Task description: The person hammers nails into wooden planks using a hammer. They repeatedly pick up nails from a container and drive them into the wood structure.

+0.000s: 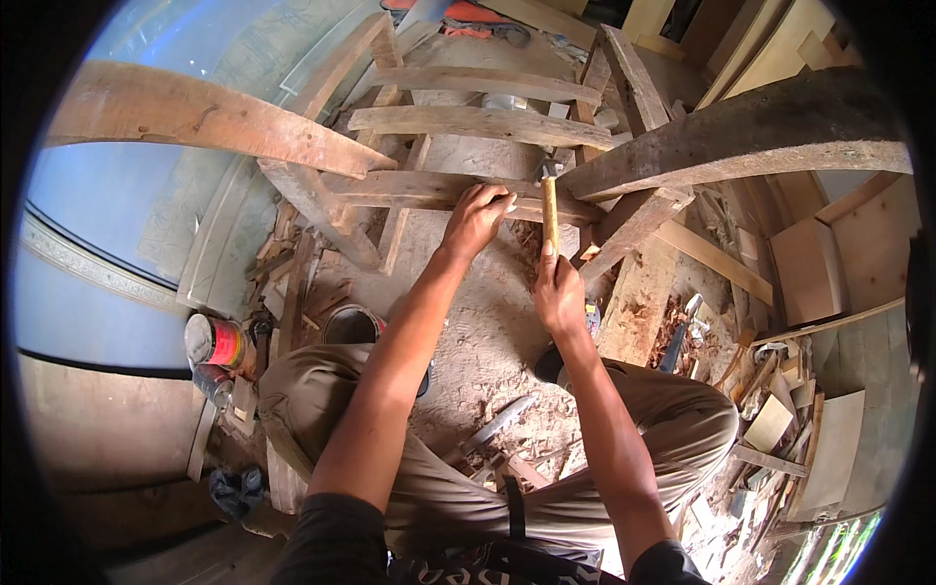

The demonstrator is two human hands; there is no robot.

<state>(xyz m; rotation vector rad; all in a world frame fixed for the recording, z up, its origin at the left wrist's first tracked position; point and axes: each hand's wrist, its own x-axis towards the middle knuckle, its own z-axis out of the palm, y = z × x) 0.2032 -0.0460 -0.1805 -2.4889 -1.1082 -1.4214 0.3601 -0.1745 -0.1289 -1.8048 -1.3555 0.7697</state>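
The head camera looks steeply down from close above at the wooden frame (468,190) and the sandy floor (478,331).

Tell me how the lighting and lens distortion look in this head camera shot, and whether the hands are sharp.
Head view: strong fisheye, black corners, and the grey beam bows near the rim. Daylight is soft, brightest on the sandy ground, with no harsh glare. The left hand on the wooden rung and the right hand gripping the hammer look sharp.
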